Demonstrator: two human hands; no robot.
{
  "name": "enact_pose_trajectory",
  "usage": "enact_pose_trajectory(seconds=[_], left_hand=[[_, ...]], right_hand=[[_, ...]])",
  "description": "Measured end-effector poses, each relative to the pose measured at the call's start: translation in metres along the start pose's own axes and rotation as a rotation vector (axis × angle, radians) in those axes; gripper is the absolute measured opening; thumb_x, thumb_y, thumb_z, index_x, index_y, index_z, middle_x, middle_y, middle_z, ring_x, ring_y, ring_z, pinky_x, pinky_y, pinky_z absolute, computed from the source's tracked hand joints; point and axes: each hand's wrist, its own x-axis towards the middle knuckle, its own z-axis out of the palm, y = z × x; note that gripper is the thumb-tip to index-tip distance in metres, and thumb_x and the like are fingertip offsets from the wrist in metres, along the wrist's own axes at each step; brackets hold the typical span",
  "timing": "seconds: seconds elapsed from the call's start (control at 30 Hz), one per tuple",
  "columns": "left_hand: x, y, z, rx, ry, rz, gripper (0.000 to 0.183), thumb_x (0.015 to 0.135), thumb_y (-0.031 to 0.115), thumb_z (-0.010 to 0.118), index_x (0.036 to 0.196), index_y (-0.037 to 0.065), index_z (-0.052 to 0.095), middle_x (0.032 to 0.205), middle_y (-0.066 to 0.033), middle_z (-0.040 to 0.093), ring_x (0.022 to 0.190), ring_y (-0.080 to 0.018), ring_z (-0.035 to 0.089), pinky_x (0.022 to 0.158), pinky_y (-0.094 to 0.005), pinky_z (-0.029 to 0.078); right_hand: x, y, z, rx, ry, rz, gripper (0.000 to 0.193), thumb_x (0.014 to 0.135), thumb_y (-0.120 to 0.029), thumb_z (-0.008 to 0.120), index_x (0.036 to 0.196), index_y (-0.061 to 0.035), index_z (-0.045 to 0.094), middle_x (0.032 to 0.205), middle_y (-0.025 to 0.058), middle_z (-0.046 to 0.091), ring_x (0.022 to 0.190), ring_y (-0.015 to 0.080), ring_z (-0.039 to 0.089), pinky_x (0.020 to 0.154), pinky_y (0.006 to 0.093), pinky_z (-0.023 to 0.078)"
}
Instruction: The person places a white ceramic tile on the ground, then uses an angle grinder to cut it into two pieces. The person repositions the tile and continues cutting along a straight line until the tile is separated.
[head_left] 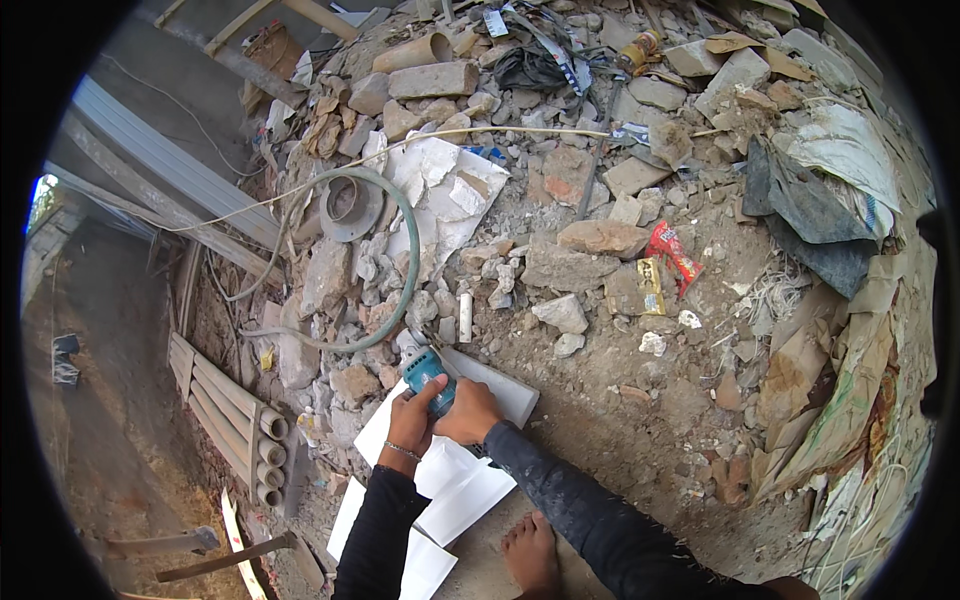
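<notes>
A teal angle grinder (424, 368) is held in both my hands, its metal head pointing away from me at the edge of the rubble. My left hand (408, 418) is closed around its left side, with the thumb along the top. From the right, my right hand (470, 412) wraps the lower body of the tool. Several white flat pieces (455, 495), which look like tiles or panels, lie beneath my hands and forearms. A pale grey slab (512, 388) sits just beyond my right hand. Whether the disc touches anything cannot be made out.
My bare foot (530, 555) stands beside the white pieces. Ahead lies broken rubble with a green hose (412, 240) looping over it and a ringed metal piece (347, 205). Bundled pipes (235, 420) lie at left. A red wrapper (672, 255) and torn sacks (830, 370) are at right.
</notes>
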Motion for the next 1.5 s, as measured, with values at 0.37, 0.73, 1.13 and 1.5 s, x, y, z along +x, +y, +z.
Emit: enact_pose_trajectory(seconds=[0.37, 0.73, 1.13, 1.5], left_hand=[[0.003, 0.001, -0.001, -0.001, 0.025, 0.014, 0.033, 0.092, 0.013, 0.083, 0.113, -0.006, 0.065, 0.101, -0.0122, 0.074, 0.086, -0.0238, 0.075, 0.079, -0.0375, 0.062], [0.013, -0.005, -0.009, -0.017, 0.043, -0.016, 0.032, 0.09, 0.013, 0.084, 0.11, -0.004, 0.065, 0.099, -0.0097, 0.073, 0.083, -0.022, 0.074, 0.075, -0.0356, 0.061], [0.014, -0.004, -0.01, 0.005, 0.046, -0.029, 0.029, 0.091, 0.014, 0.083, 0.109, -0.003, 0.067, 0.098, -0.0091, 0.074, 0.082, -0.0215, 0.074, 0.074, -0.0353, 0.06], [0.012, -0.003, -0.008, 0.0, 0.037, -0.021, 0.027, 0.092, 0.013, 0.081, 0.11, -0.002, 0.067, 0.098, -0.0086, 0.075, 0.081, -0.0208, 0.075, 0.074, -0.0344, 0.061]], right_hand=[[-0.002, -0.004, -0.01, 0.022, -0.044, 0.037, 0.062, 0.066, -0.025, 0.084, 0.117, 0.0076, 0.067, 0.118, 0.0297, 0.072, 0.112, 0.0424, 0.072, 0.096, 0.0469, 0.06], [0.009, 0.005, 0.001, 0.061, -0.01, -0.001, 0.063, 0.064, -0.029, 0.087, 0.11, 0.009, 0.069, 0.114, 0.0309, 0.073, 0.107, 0.0441, 0.073, 0.093, 0.0467, 0.061], [0.003, 0.001, -0.008, 0.074, -0.044, 0.024, 0.061, 0.064, -0.03, 0.089, 0.107, 0.0091, 0.07, 0.112, 0.0311, 0.073, 0.108, 0.0422, 0.073, 0.092, 0.046, 0.061], [0.002, -0.003, -0.013, 0.083, -0.078, 0.04, 0.052, 0.066, -0.024, 0.086, 0.106, 0.0074, 0.074, 0.116, 0.0305, 0.073, 0.11, 0.0419, 0.073, 0.094, 0.0458, 0.061]])
